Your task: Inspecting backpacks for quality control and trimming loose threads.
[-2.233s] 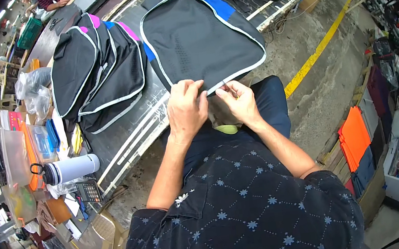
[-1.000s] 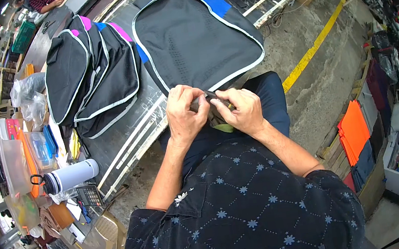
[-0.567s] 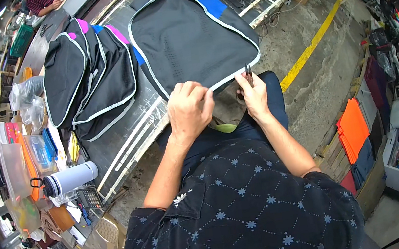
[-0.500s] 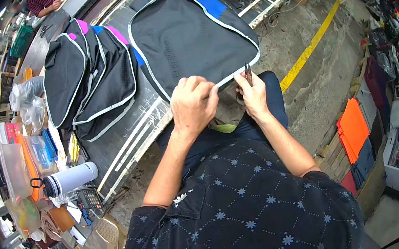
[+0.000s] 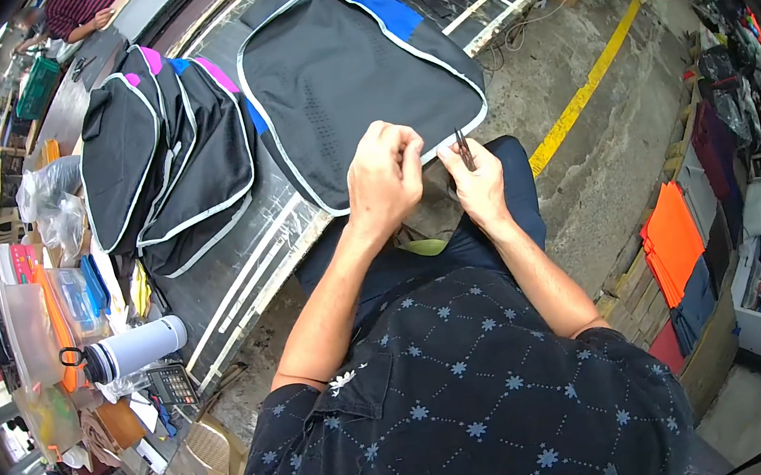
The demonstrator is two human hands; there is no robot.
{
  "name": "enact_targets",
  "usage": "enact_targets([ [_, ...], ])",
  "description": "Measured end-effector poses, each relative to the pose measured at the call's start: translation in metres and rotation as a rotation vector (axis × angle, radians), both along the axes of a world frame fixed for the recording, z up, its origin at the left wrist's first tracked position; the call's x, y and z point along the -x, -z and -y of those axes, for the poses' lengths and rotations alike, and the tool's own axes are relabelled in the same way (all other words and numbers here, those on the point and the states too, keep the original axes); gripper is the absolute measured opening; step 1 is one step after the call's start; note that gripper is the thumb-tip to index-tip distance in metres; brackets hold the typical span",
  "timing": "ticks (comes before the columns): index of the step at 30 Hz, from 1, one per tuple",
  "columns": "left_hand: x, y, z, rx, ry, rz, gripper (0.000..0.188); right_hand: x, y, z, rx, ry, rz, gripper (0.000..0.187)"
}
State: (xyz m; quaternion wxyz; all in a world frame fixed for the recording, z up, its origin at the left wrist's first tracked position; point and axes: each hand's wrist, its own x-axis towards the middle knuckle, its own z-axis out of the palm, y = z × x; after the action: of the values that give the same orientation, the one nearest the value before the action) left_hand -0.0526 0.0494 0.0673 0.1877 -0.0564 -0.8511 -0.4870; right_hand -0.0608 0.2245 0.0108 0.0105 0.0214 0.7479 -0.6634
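A large black fabric bag panel (image 5: 362, 88) with white edging and blue corners lies on the dark workbench (image 5: 251, 230). At its near edge, my left hand (image 5: 383, 180) is closed with thumb and fingers together; whatever it pinches is too small or hidden to make out. Just to its right, my right hand (image 5: 481, 189) grips a pair of dark thread snips (image 5: 464, 149), blades pointing up and away from me. The fingers of this hand are beside the panel's near right edge.
Left of the panel lies a stack of similar black pieces (image 5: 171, 159) with pink and blue parts. A white bottle (image 5: 142, 346), a calculator (image 5: 171, 385) and clear plastic boxes (image 5: 31, 328) are at the left. Orange sheets (image 5: 673, 244) lie at the right. Another person's hand (image 5: 102, 17) shows at far left.
My left hand has moved right and slightly away from me, closer to my right hand. The snips now tilt more to the left. The whole view has shifted slightly.
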Motion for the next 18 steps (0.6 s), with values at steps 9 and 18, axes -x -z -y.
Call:
enact_targets([
  [9, -0.005, 0.003, -0.001, 0.244, 0.0, -0.191, 0.007, -0.002, -0.008, -0.001, 0.073, -0.042, -0.01, 0.021],
  [18, -0.008, -0.001, -0.006, -0.069, -0.021, 0.07, 0.006, -0.001, -0.001, -0.006, -0.012, -0.034, -0.022, 0.023],
])
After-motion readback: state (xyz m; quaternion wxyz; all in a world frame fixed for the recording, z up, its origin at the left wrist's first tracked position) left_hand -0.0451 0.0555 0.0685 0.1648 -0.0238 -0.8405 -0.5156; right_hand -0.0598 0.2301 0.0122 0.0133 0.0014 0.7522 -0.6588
